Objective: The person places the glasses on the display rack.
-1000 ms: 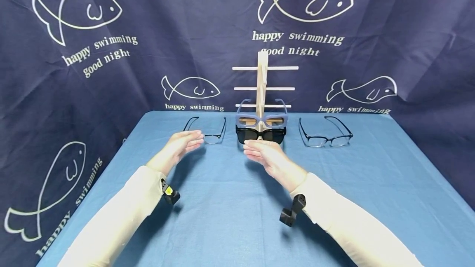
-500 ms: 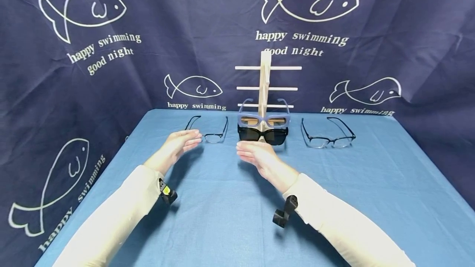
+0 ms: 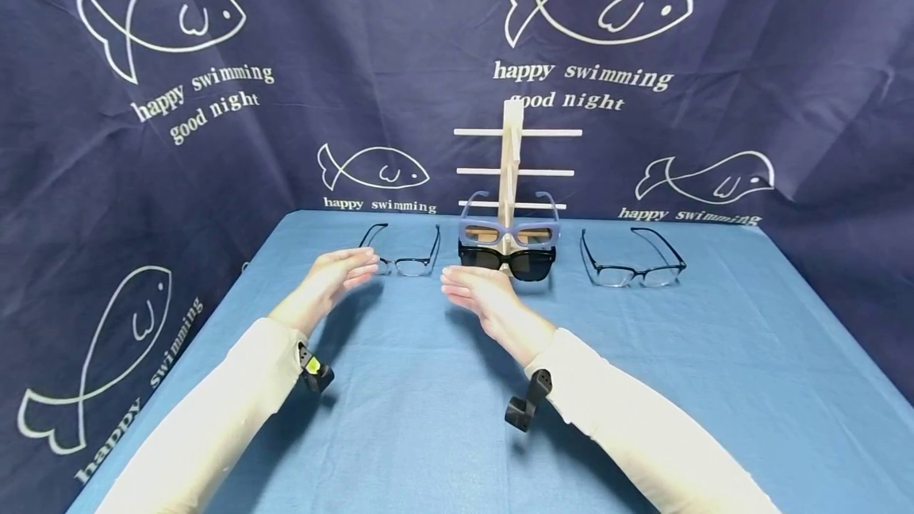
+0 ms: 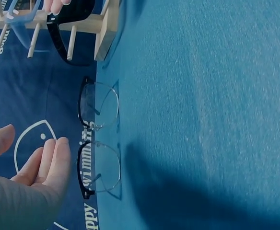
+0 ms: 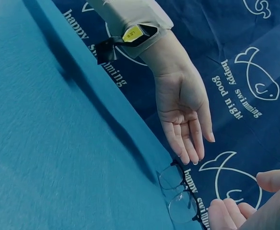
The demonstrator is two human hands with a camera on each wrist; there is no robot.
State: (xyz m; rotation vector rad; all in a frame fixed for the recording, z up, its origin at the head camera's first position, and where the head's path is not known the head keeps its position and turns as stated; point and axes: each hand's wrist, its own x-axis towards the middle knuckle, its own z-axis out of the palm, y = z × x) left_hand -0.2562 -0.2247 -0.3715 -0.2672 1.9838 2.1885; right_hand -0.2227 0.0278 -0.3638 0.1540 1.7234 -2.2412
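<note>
My left hand (image 3: 330, 282) hovers over the table beside the left pair of black-rimmed eyeglasses (image 3: 410, 261), its fingers extended and holding nothing. It hides part of that pair's left lens in the head view. In the left wrist view the same eyeglasses (image 4: 78, 103) stand with temples spread, apart from the fingers. My right hand (image 3: 496, 308), also holding nothing, is raised in front of the black sunglasses (image 3: 531, 263) and covers a bit of them. Its fingers point left, towards the left hand. The right wrist view shows the left palm (image 5: 180, 98) facing across.
A wooden rack (image 3: 511, 149) with crossbars stands at the back, bearing blue-framed sunglasses (image 3: 535, 225) above the black ones. Another pair of black-rimmed eyeglasses (image 3: 634, 270) lies on the blue tablecloth (image 3: 421, 419) to the right. A dark fish-print curtain (image 3: 400, 46) surrounds the back and sides.
My right hand has moved left, away from the sunglasses and nearer the left hand. The left hand has drifted slightly left, uncovering more of the eyeglasses. The head view has shifted a little.
</note>
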